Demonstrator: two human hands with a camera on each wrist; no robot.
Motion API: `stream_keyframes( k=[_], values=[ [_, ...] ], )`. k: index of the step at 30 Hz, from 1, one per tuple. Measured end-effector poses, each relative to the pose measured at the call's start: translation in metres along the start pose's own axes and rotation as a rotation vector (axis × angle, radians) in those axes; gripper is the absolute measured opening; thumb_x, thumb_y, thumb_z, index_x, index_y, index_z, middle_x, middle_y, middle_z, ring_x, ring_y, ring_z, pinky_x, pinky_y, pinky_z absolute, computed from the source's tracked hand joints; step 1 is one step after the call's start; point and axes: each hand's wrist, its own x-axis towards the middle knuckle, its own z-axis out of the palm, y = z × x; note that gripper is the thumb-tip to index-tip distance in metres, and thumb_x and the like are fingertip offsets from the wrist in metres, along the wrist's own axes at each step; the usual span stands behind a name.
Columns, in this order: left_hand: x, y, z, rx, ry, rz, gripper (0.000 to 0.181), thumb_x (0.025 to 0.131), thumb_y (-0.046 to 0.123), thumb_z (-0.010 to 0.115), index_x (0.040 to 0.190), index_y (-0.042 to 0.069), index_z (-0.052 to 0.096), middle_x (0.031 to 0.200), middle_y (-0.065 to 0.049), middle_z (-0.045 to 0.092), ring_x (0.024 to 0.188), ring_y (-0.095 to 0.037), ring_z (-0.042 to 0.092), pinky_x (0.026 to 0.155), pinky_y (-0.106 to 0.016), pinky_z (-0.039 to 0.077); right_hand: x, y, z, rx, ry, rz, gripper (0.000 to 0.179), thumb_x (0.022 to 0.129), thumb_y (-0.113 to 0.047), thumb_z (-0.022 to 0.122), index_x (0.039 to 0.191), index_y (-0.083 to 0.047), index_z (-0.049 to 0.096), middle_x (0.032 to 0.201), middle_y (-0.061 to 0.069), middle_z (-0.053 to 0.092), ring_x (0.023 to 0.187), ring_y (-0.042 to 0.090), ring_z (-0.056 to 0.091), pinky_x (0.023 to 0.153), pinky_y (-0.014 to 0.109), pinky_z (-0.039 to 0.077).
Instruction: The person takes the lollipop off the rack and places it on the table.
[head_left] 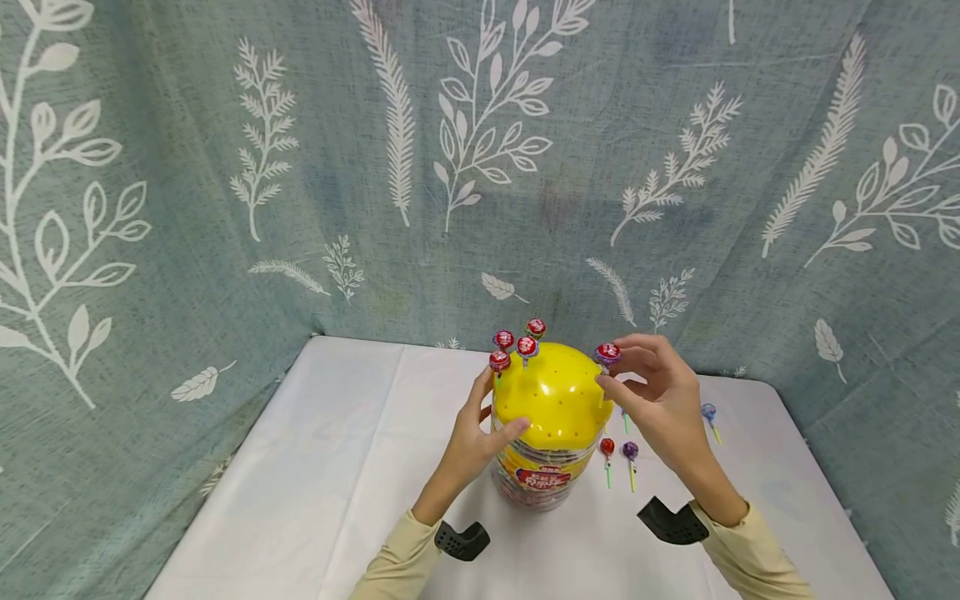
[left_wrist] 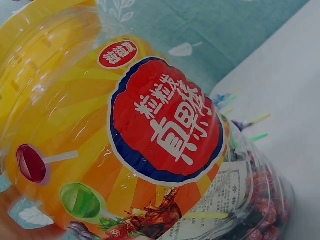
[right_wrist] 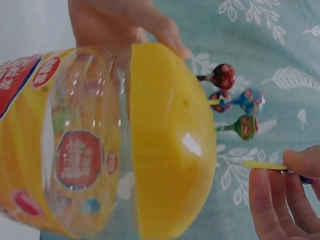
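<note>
A clear plastic candy jar (head_left: 542, 483) stands upright under a domed yellow lid (head_left: 558, 392) dotted with small holes. Several wrapped lollipops, among them a red-topped one (head_left: 527, 347), stick up from the lid's left and far side. My left hand (head_left: 468, 446) grips the jar's left side near the top, thumb on the lid's front and fingers behind. Above the lid's right edge, my right hand (head_left: 667, 408) pinches a lollipop (head_left: 608, 353) between thumb and fingers. Its yellow stick (right_wrist: 262, 164) points at the dome, apart from it in the right wrist view.
Loose lollipops lie on the white table (head_left: 360, 467) right of the jar, including a red one (head_left: 607, 447), a purple one (head_left: 631, 451) and a blue one (head_left: 709, 411). Wrapped candies (left_wrist: 265, 210) show inside the jar's lower part. A leaf-patterned curtain (head_left: 322, 167) hangs behind the table.
</note>
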Motion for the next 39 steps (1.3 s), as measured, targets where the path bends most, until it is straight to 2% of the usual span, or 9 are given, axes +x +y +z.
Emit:
stream_keyframes(
  k=[3,6,13,18,21,27,32,39],
  values=[
    [-0.001,-0.001,0.001,0.003,0.024,0.023,0.081,0.083,0.045,0.065,0.15,0.03,0.021,0.151,0.0,0.03,0.136,-0.025,0.029,0.101,-0.058,0.032,-0.003,0.003,-0.005,-0.019,0.007,0.01,0.047,0.077,0.014,0.069,0.12,0.004,0.052,0.097,0.02,0.061,0.082,0.017,0.062,0.068,0.025,0.056],
    [-0.001,-0.002,0.001,0.0,0.02,0.021,0.082,0.083,0.044,0.065,0.15,0.029,0.02,0.151,-0.001,0.029,0.136,-0.025,0.028,0.101,-0.058,0.032,-0.005,0.006,-0.011,-0.041,0.012,0.008,0.049,0.076,0.015,0.069,0.12,0.005,0.052,0.098,0.017,0.062,0.083,0.016,0.062,0.068,0.024,0.055],
    [-0.001,0.002,-0.001,-0.006,-0.007,-0.007,0.083,0.084,0.031,0.065,0.151,0.021,0.018,0.153,-0.008,0.026,0.137,-0.03,0.026,0.103,-0.058,0.031,-0.013,0.012,-0.021,-0.07,0.018,0.015,0.048,0.076,0.015,0.069,0.12,0.004,0.052,0.098,0.015,0.062,0.082,0.017,0.062,0.066,0.023,0.055],
    [-0.005,0.026,-0.005,-0.012,-0.024,-0.019,0.083,0.085,0.028,0.064,0.151,0.011,0.018,0.152,-0.014,0.026,0.137,-0.033,0.026,0.103,-0.057,0.031,-0.019,0.017,-0.027,-0.091,0.026,0.041,0.046,0.076,0.013,0.069,0.119,0.003,0.053,0.096,0.018,0.062,0.079,0.016,0.062,0.063,0.023,0.055],
    [-0.008,0.037,-0.006,-0.015,-0.023,-0.006,0.083,0.085,0.033,0.064,0.15,0.008,0.019,0.151,-0.015,0.027,0.136,-0.033,0.027,0.102,-0.058,0.031,-0.023,0.022,-0.03,-0.129,0.04,0.071,0.045,0.077,0.013,0.069,0.118,0.003,0.053,0.094,0.019,0.062,0.076,0.015,0.062,0.062,0.021,0.054],
    [-0.008,0.041,-0.005,-0.013,-0.019,-0.013,0.082,0.085,0.031,0.064,0.15,0.01,0.019,0.151,-0.015,0.028,0.135,-0.033,0.028,0.103,-0.058,0.03,-0.032,0.033,-0.036,-0.155,0.052,0.118,0.045,0.077,0.012,0.07,0.118,0.003,0.052,0.091,0.02,0.061,0.071,0.019,0.061,0.06,0.024,0.055],
    [-0.008,0.04,-0.005,-0.005,-0.017,-0.017,0.082,0.085,0.031,0.063,0.151,0.011,0.019,0.151,-0.014,0.028,0.135,-0.033,0.028,0.103,-0.059,0.03,-0.038,0.038,-0.04,-0.164,0.053,0.133,0.043,0.078,0.009,0.07,0.117,0.002,0.053,0.089,0.018,0.061,0.073,0.015,0.062,0.06,0.026,0.056],
    [-0.008,0.04,-0.005,-0.005,-0.014,-0.016,0.081,0.085,0.03,0.063,0.151,0.011,0.019,0.151,-0.014,0.029,0.135,-0.033,0.029,0.102,-0.06,0.03,-0.048,0.049,-0.045,-0.186,0.087,0.241,0.042,0.078,0.008,0.071,0.117,-0.001,0.056,0.094,0.018,0.062,0.075,0.013,0.062,0.06,0.028,0.056]
  ],
)
